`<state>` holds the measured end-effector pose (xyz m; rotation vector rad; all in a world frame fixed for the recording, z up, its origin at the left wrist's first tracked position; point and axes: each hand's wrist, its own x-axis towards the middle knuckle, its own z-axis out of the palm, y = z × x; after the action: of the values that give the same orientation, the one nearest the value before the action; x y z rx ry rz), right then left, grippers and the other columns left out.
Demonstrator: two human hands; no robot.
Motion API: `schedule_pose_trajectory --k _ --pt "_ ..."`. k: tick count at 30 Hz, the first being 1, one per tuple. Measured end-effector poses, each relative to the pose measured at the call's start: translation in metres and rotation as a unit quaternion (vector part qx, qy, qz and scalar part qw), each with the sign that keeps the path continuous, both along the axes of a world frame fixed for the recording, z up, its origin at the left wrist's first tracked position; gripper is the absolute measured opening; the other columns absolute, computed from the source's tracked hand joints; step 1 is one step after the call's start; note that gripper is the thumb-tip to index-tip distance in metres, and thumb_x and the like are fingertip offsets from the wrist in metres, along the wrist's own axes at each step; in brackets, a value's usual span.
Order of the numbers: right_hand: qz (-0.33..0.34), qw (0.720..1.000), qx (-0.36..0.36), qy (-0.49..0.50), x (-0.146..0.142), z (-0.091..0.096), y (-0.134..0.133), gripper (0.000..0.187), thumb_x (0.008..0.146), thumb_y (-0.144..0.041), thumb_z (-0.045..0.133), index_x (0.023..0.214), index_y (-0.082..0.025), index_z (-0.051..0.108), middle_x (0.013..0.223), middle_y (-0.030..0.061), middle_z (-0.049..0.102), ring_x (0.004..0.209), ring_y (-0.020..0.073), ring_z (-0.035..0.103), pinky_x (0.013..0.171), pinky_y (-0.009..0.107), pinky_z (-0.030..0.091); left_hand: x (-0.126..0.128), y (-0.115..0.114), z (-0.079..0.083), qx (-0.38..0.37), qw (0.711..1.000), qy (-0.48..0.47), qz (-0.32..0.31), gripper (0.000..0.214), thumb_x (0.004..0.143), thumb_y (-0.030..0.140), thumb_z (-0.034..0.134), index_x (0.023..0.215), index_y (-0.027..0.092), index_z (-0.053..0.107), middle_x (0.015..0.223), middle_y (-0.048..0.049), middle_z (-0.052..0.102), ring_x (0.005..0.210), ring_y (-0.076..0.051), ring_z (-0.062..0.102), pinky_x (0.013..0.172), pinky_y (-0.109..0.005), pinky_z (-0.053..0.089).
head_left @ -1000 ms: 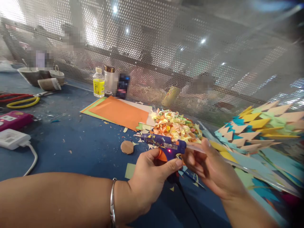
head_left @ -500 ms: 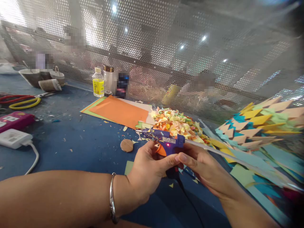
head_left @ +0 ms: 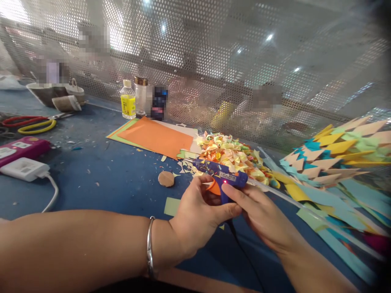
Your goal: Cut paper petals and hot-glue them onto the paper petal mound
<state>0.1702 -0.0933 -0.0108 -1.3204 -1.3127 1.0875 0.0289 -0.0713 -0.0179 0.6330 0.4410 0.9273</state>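
A purple hot glue gun with an orange trigger and a lit red lamp is held just above the blue table. My left hand grips its handle from the left, a metal bangle on the wrist. My right hand closes on the gun's rear from the right, index finger lying along the body. A clear glue stick runs out of the back toward the right. The gun's black cord drops below my hands. Its nozzle points left toward a heap of small folded paper pieces.
Orange and green paper sheets lie beyond the heap, with bottles behind them. A layered paper-triangle piece fills the right. Scissors, a pink box and a white power strip are at left. A perforated metal screen backs the table.
My right hand has slid from the glue stick onto the rear of the glue gun. The gun has stayed in my left hand, shifting slightly right.
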Motion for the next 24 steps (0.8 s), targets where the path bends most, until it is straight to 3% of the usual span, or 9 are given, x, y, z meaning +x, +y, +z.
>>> schedule_pose_trajectory --k 6,11,14,16,19,21,24 --pt "-0.079 0.997 0.016 0.020 0.009 -0.006 0.002 0.018 0.083 -0.041 0.070 0.093 -0.027 0.074 0.106 0.0014 0.073 0.110 0.0234 0.062 0.102 0.038 0.045 -0.006 -0.001 0.010 0.012 0.993 0.110 0.045 0.051 0.062 -0.006 0.065 0.107 0.014 0.049 0.082 -0.0011 0.060 0.078 -0.013 0.059 0.072 -0.025 0.048" --pt "-0.106 0.987 0.038 0.111 0.005 0.002 0.004 0.020 0.083 -0.042 0.069 0.090 -0.024 0.073 0.085 0.0033 0.073 0.089 0.0244 0.068 0.081 0.037 0.056 -0.010 0.011 0.019 0.020 0.988 0.146 0.049 0.035 0.068 -0.003 0.056 0.098 0.015 0.053 0.088 -0.0032 0.062 0.076 -0.011 0.061 0.066 -0.023 0.046" --pt "-0.114 0.979 0.027 0.168 0.004 0.010 0.001 0.022 0.080 -0.042 0.070 0.093 -0.024 0.072 0.076 0.0025 0.071 0.074 0.0218 0.069 0.066 0.033 0.058 -0.019 0.030 0.027 0.101 0.965 0.241 0.031 0.016 0.074 0.001 0.051 0.082 0.014 0.057 0.079 -0.0014 0.060 0.061 -0.007 0.052 0.055 -0.021 0.039" --pt "-0.126 0.976 0.018 0.178 0.005 0.014 -0.003 0.026 0.078 -0.044 0.072 0.092 -0.023 0.072 0.070 0.0016 0.069 0.064 0.0187 0.067 0.058 0.029 0.056 -0.028 0.048 0.032 0.219 0.927 0.304 0.000 0.015 0.074 0.005 0.052 0.081 0.014 0.061 0.079 -0.0013 0.062 0.063 -0.009 0.052 0.058 -0.023 0.040" --pt "-0.118 0.980 0.016 0.162 0.005 0.017 -0.010 0.028 0.077 -0.046 0.072 0.085 -0.020 0.071 0.064 0.0016 0.066 0.055 0.0145 0.062 0.054 0.024 0.053 -0.046 0.072 0.035 0.413 0.793 0.446 -0.044 0.012 0.073 0.013 0.060 0.083 0.016 0.066 0.079 -0.0018 0.065 0.070 -0.013 0.057 0.063 -0.025 0.042" --pt "-0.114 0.981 0.021 0.153 0.005 0.018 -0.013 0.028 0.077 -0.047 0.071 0.081 -0.020 0.070 0.061 0.0013 0.064 0.052 0.0131 0.060 0.052 0.023 0.051 -0.055 0.082 0.033 0.450 0.731 0.506 -0.083 0.016 0.072 0.016 0.062 0.086 0.016 0.068 0.079 -0.0017 0.067 0.070 -0.014 0.058 0.064 -0.026 0.043" --pt "-0.126 0.980 0.032 0.153 0.004 0.019 -0.014 0.027 0.077 -0.047 0.071 0.080 -0.020 0.068 0.058 0.0004 0.061 0.051 0.0127 0.056 0.051 0.023 0.049 -0.059 0.086 0.028 0.469 0.692 0.538 -0.112 0.022 0.073 0.021 0.062 0.093 0.018 0.070 0.079 -0.0018 0.067 0.069 -0.015 0.059 0.062 -0.026 0.043"
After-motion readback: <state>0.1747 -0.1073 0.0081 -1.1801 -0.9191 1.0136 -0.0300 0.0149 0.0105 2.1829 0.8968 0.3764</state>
